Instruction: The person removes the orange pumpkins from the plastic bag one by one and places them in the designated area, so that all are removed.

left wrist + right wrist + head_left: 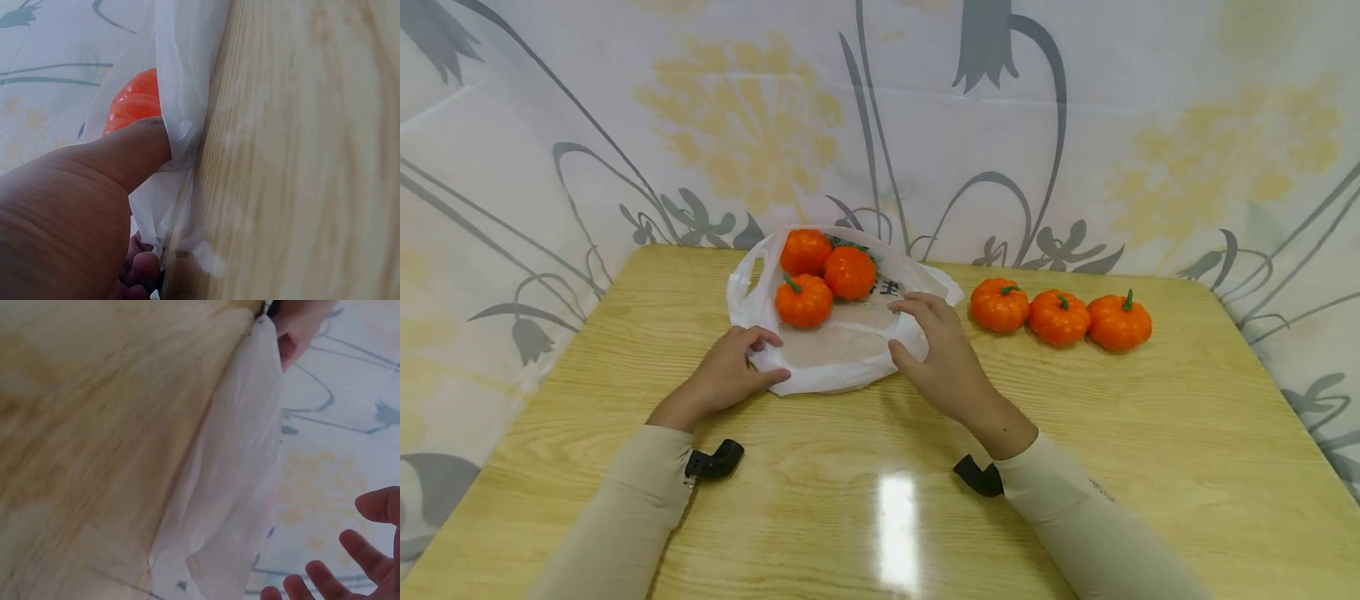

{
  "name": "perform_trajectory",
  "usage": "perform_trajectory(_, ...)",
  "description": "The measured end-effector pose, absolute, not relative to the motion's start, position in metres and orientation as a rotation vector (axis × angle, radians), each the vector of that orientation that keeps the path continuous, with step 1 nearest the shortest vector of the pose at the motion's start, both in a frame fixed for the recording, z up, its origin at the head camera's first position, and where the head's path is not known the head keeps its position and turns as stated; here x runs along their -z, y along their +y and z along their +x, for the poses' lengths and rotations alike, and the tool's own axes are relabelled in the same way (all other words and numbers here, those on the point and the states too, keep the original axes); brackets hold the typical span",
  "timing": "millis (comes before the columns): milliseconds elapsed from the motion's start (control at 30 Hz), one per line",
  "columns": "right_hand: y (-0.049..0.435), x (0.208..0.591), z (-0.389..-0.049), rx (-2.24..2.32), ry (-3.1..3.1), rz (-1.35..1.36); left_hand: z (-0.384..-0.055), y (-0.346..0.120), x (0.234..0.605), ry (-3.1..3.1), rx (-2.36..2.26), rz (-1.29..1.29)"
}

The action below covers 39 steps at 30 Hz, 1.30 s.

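Note:
A white plastic bag lies on the table with its mouth spread open, dark printing showing inside. Three small orange pumpkins sit in it: one at the back, one beside it and one in front with a green stem. My left hand grips the bag's near left edge, thumb inside and fingers outside, as the left wrist view shows on the bag. Over the bag's right side my right hand hovers, fingers spread and relaxed, holding nothing. In the right wrist view its fingers stand apart from the bag.
Right of the bag, three more orange pumpkins stand in a row: a left one, a middle one and a right one. The wooden table meets a floral-patterned backdrop behind them.

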State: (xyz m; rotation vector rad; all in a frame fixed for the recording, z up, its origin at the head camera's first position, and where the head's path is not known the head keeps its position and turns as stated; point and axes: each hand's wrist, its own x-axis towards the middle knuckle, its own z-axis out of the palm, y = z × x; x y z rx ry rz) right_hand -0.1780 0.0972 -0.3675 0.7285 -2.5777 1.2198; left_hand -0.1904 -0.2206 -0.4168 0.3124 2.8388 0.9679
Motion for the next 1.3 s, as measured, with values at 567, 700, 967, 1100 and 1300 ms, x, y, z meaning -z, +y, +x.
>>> perform_trajectory(567,0.05,0.368,-0.225,-1.079,-2.841,0.9,-0.189,-0.225,0.418,2.848,-0.97,0.273)
perform_trajectory(700,0.037,0.367,-0.235,-1.055,-2.892,0.906,-0.19,-0.226,0.419,2.854,-0.968,0.281)
perform_trajectory(967,0.016,0.369,-0.251,-1.054,-2.988,0.935,-0.192,-0.225,0.42,2.864,-0.98,0.287)
perform_trajectory(1100,0.008,0.371,-0.256,-0.972,-3.029,0.94,-0.192,-0.223,0.42,2.864,-0.987,0.291)
perform_trajectory(1300,-0.001,0.373,-0.261,-0.853,-3.049,0.938,-0.192,-0.222,0.42,2.867,-0.995,0.293)
